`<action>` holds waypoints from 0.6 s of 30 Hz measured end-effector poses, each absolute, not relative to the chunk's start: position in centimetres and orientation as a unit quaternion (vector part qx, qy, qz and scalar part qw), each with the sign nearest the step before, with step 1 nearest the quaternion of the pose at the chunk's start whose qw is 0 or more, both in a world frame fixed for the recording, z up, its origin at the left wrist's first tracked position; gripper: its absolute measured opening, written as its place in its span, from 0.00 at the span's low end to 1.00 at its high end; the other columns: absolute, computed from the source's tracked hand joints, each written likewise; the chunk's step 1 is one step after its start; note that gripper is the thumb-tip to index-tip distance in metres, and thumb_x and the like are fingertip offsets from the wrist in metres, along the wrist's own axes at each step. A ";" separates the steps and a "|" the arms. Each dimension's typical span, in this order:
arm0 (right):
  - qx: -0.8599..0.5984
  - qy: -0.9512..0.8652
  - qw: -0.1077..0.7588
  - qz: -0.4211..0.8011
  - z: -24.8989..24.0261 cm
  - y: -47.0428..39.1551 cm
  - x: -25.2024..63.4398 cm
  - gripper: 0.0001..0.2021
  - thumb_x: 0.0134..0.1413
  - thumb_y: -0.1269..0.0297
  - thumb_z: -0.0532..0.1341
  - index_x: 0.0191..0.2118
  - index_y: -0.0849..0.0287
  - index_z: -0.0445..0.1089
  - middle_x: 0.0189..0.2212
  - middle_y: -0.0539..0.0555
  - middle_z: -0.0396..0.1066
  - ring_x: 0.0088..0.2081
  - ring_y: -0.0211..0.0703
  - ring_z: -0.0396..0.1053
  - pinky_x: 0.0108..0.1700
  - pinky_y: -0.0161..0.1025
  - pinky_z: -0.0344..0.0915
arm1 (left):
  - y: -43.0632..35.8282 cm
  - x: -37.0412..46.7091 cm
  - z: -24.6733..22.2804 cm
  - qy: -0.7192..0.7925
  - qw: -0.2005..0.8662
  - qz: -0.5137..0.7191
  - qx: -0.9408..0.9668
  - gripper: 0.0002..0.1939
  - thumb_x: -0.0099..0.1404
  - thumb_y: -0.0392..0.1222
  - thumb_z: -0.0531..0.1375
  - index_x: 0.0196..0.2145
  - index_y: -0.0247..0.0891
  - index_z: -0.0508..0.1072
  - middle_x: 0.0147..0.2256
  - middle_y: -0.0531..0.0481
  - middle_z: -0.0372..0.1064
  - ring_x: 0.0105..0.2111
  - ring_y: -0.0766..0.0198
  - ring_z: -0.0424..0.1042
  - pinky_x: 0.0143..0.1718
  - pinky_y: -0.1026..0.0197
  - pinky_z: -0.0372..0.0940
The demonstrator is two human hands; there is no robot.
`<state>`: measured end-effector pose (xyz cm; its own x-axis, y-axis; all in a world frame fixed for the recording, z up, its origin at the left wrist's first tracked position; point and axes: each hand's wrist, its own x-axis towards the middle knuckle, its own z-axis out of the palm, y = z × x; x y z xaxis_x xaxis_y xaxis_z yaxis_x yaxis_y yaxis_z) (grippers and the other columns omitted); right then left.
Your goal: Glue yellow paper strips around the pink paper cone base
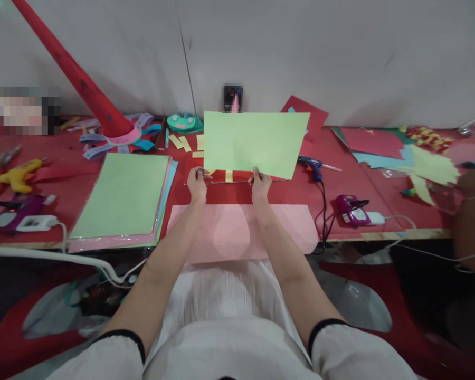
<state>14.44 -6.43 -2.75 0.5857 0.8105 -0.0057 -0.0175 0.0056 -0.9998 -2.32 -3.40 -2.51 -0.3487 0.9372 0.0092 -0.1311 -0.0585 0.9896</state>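
**Light-green sheet (253,141) in hand at red table (230,196)**

The right hand (260,184) pinches the light-green sheet's lower edge; the left hand (198,184) curls by its lower-left corner, its grip unclear. The sheet spreads at 12 o'clock from both, pink paper (237,232) at 6, blue glue gun (312,165) at 3, paper stack (121,198) at 9.
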 end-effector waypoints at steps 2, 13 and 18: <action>-0.623 -0.316 0.636 0.327 -2.9 -6.3 14.5 0.23 0.56 0.55 0.55 0.13 0.57 0.58 0.11 0.46 0.59 0.15 0.31 0.56 0.23 0.33 0.57 | -3.4 -2.3 -2.5 0.524 0.436 0.628 0.376 0.06 0.66 0.35 0.50 0.31 0.38 0.64 0.27 0.53 0.69 0.21 0.71 0.70 0.19 0.69 0.65; -0.576 -0.392 0.620 0.360 -2.8 -6.6 14.3 0.25 0.52 0.49 0.57 0.11 0.57 0.60 0.11 0.47 0.62 0.16 0.31 0.57 0.25 0.32 0.59 | -4.3 -1.5 -2.1 0.488 0.500 0.479 0.530 0.19 0.59 0.56 0.58 0.25 0.36 0.70 0.25 0.45 0.73 0.23 0.64 0.72 0.22 0.64 0.65; -0.547 -0.483 0.544 0.415 -2.7 -6.8 13.6 0.25 0.49 0.45 0.59 0.13 0.59 0.66 0.11 0.49 0.65 0.15 0.31 0.58 0.24 0.32 0.58 | -5.2 -1.3 -1.8 0.510 0.470 0.447 0.565 0.17 0.58 0.54 0.60 0.20 0.40 0.72 0.23 0.47 0.73 0.24 0.62 0.72 0.30 0.58 0.70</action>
<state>13.58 -6.79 -2.70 0.1897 0.9792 0.0713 0.0780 0.0574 -0.9953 -1.25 -5.15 -1.77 0.0798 0.9965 0.0261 0.1555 -0.0383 0.9871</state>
